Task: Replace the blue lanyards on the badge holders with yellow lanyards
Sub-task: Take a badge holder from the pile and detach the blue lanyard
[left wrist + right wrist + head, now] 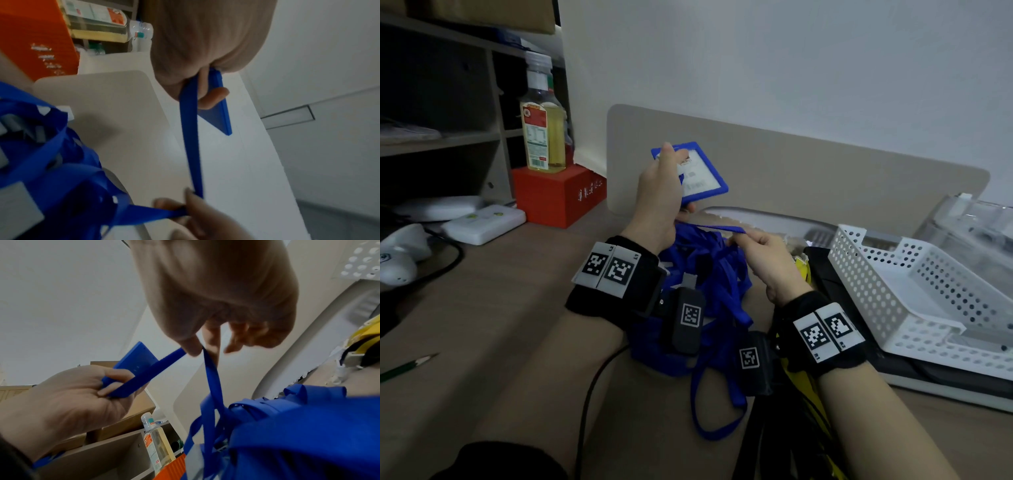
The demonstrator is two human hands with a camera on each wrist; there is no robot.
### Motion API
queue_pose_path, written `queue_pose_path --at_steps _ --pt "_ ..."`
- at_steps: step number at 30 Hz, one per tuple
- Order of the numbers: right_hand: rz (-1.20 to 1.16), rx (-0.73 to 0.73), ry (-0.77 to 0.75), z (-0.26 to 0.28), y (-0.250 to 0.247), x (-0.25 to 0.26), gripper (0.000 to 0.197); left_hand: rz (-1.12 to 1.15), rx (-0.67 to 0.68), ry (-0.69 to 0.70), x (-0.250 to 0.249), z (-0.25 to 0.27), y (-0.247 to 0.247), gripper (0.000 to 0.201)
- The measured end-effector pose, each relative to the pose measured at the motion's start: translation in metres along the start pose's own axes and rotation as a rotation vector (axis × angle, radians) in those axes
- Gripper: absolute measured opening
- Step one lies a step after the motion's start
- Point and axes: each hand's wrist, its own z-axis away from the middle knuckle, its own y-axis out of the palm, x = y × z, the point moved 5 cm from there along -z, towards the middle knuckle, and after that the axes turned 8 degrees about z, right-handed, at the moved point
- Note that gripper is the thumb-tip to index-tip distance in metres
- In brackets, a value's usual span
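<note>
My left hand (659, 202) grips a blue badge holder (702, 178) by its near end and holds it up above the desk; the holder also shows edge-on (223, 112) in the left wrist view. A blue lanyard strap (709, 229) runs from under that hand to my right hand (756, 253), which pinches it between thumb and forefinger. The strap (156, 369) is taut between the two hands. Below them lies a heap of blue lanyards and holders (709, 284). Yellow lanyards (803, 270) peek out beside my right wrist.
A white perforated basket (914, 291) sits at the right on a dark tray. A beige divider panel (825, 171) stands behind. An oil bottle (542, 116) stands on a red box (558, 195) at the left. A pencil (409, 366) lies near the front left.
</note>
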Motion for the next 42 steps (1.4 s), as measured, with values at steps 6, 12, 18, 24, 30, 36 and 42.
queue_pose_path --at_steps 6,12,18,24,30,36,42 --pt "-0.365 -0.181 -0.071 0.000 -0.018 0.009 0.038 -0.298 0.044 0.051 0.003 0.002 0.000 0.039" --pt "-0.445 -0.177 -0.171 0.003 -0.016 0.019 0.039 -0.426 0.096 0.038 0.006 0.004 0.000 0.037" --pt "-0.486 0.051 -0.050 0.001 -0.005 0.018 0.053 -0.376 0.151 -0.019 0.011 0.006 0.007 0.042" --pt "-0.191 0.429 0.045 0.016 0.022 0.019 0.062 -0.193 0.237 -0.089 0.017 0.014 0.021 0.048" --pt "-0.293 0.588 0.001 0.024 0.030 0.021 0.041 -0.211 0.297 -0.167 0.024 0.021 0.027 0.047" --pt "-0.274 0.487 -0.016 0.012 0.027 0.013 0.037 -0.363 0.347 -0.139 0.027 0.018 0.029 0.050" --pt "-0.262 0.218 0.093 -0.002 0.000 -0.004 0.028 -0.411 0.275 -0.035 0.022 0.015 0.024 0.056"
